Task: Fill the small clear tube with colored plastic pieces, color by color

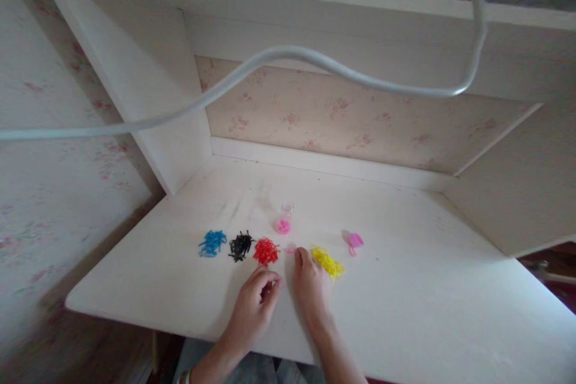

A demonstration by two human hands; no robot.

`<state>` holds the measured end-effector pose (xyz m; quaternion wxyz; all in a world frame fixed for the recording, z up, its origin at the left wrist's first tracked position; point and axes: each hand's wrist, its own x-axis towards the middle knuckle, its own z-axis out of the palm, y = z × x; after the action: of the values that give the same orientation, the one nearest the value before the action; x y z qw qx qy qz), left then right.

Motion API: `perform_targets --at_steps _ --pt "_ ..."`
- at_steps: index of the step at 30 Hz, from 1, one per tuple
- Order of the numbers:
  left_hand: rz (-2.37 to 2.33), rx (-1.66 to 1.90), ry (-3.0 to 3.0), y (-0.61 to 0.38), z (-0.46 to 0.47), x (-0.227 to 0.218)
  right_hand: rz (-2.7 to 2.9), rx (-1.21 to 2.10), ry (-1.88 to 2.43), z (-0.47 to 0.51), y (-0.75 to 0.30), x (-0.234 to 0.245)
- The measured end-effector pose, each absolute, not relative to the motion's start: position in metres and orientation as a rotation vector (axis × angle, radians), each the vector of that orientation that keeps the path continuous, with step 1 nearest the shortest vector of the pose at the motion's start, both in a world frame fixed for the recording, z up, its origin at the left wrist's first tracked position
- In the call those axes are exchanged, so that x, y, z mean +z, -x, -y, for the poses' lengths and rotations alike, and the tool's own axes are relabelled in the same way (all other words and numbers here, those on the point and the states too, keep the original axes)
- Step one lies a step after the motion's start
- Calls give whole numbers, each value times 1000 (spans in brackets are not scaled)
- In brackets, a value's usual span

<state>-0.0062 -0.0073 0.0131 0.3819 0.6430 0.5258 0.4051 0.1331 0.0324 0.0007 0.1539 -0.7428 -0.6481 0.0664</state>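
My left hand [257, 295] is closed, thumb against the curled fingers, just in front of a pile of red strands [266, 251]. What it holds, if anything, I cannot make out. My right hand [311, 281] rests on the desk between the red pile and a pile of yellow strands [328, 262], its fingertips pressed together. Beside those fingertips lies a small pink bit [290, 250]; whether the fingers grip part of it is too small to tell. Behind it is a small clear container [287, 210] with pink pieces [283, 226] inside.
Piles of black strands [241, 245] and blue strands [212, 243] lie at the left. A pink cap-like piece with a loop [355, 241] lies at the right. A white cable [288, 53] hangs across above the white desk [405, 288]. Side panels and an overhead shelf enclose the back.
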Motion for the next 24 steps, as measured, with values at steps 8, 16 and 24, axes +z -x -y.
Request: perform_targets --at_steps 8,16,24 --pt "-1403 1109 -1778 4 -27 49 1772 145 1986 -34 -140 -8" --pt "-1528 1332 -1949 3 -108 87 1705 149 1939 -37 -141 -11" --pt "-1588 1234 -2049 -5 -123 80 1690 170 1924 -37 -141 -9"
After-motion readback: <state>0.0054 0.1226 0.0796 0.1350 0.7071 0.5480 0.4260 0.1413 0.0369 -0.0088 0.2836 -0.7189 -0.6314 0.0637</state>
